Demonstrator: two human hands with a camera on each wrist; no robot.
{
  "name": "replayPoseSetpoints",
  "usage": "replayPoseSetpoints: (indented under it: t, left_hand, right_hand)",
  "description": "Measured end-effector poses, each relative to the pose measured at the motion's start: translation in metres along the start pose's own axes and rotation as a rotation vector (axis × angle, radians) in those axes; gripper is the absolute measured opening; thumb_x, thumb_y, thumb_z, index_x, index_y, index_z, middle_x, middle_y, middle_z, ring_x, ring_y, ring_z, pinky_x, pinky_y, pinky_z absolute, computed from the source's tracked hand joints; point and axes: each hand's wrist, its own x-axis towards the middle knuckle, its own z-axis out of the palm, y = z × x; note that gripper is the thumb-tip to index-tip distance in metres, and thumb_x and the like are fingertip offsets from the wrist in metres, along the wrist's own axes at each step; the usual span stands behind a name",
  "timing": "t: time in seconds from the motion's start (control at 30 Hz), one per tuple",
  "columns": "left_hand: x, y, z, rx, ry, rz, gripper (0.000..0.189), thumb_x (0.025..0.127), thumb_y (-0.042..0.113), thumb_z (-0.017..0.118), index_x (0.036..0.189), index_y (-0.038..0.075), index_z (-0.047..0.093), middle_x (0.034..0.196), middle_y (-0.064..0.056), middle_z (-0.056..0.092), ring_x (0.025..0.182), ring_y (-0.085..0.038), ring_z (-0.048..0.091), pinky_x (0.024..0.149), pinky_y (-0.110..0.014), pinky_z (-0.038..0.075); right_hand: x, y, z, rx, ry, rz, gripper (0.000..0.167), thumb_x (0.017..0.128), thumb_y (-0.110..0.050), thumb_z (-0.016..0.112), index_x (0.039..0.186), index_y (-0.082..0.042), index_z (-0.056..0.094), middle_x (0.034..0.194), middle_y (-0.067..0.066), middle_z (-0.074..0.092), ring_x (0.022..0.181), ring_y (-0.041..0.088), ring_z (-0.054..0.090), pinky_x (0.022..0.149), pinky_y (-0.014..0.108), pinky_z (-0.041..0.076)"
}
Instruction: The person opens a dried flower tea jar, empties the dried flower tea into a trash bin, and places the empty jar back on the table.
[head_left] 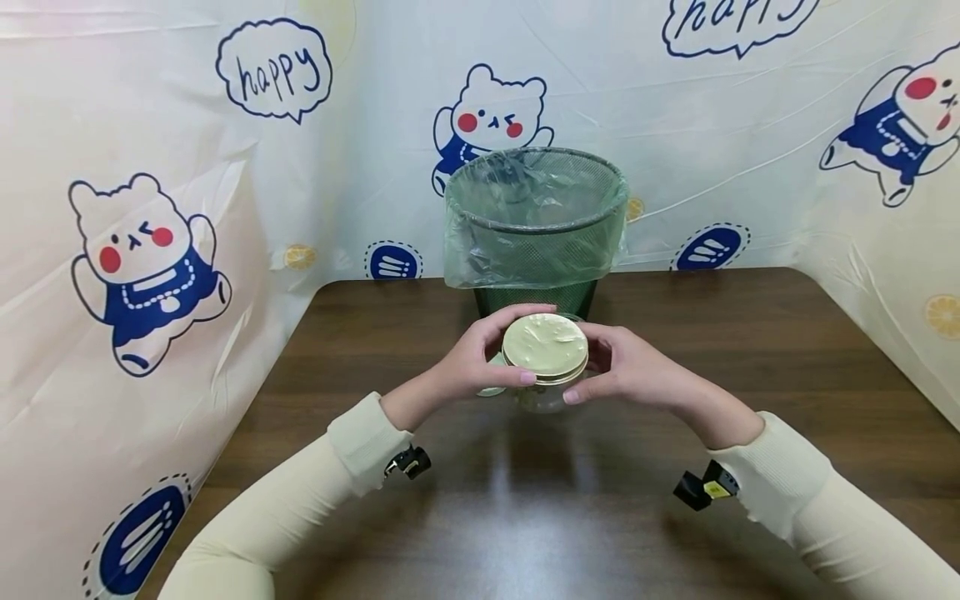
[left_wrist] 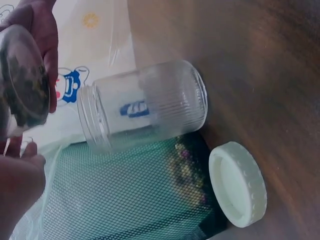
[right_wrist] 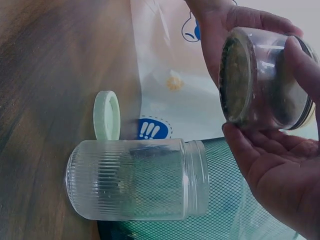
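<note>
Between my two hands is a small clear jar (right_wrist: 265,80) with a pale gold lid (head_left: 545,343), raised above the table. Dark bits show through its glass in both wrist views. My left hand (head_left: 483,354) grips it from the left, thumb across the front. From the right, my right hand (head_left: 633,364) holds it, thumb in front and fingers behind. A taller clear jar (left_wrist: 145,105) with ribbed sides and no lid stands on the table beyond, mostly hidden in the head view. Beside that jar lies a pale green lid (left_wrist: 245,185).
A mesh waste bin (head_left: 536,250) lined with a thin green bag stands at the back of the brown wooden table (head_left: 360,333), directly behind the jars. Printed cloth (head_left: 390,125) hangs around the back and sides.
</note>
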Motion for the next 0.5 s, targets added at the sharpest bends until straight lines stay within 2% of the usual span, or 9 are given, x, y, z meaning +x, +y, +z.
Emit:
replayPoseSetpoints:
  t: [0.17, 0.33, 0.5]
  left_hand:
    - [-0.004, 0.0, 0.006, 0.018, 0.116, -0.021, 0.086, 0.075, 0.041, 0.082, 0.138, -0.005, 0.046, 0.133, -0.015, 0.054, 0.114, -0.022, 0.054, 0.097, -0.033, 0.043]
    - [-0.008, -0.001, 0.011, 0.052, 0.214, -0.07, 0.098, 0.07, 0.057, 0.08, 0.138, -0.004, 0.045, 0.128, -0.014, 0.056, 0.108, -0.02, 0.056, 0.092, -0.031, 0.045]
    - [-0.01, 0.0, 0.015, 0.116, 0.283, -0.09, 0.099, 0.067, 0.061, 0.08, 0.138, 0.001, 0.047, 0.128, -0.011, 0.057, 0.109, -0.019, 0.055, 0.092, -0.03, 0.044]
  right_hand:
    - [-0.001, -0.002, 0.006, -0.029, 0.078, 0.054, 0.07, 0.074, -0.008, 0.084, 0.135, -0.002, 0.051, 0.119, 0.01, 0.062, 0.105, 0.026, 0.058, 0.092, 0.032, 0.048]
    - [-0.001, -0.003, 0.014, -0.05, 0.16, 0.09, 0.07, 0.075, -0.012, 0.084, 0.137, -0.004, 0.05, 0.124, 0.009, 0.06, 0.113, 0.023, 0.056, 0.095, 0.036, 0.046]
    - [0.0, -0.002, 0.019, -0.053, 0.208, 0.094, 0.068, 0.076, -0.011, 0.083, 0.135, -0.004, 0.051, 0.125, 0.009, 0.06, 0.116, 0.022, 0.055, 0.097, 0.037, 0.045]
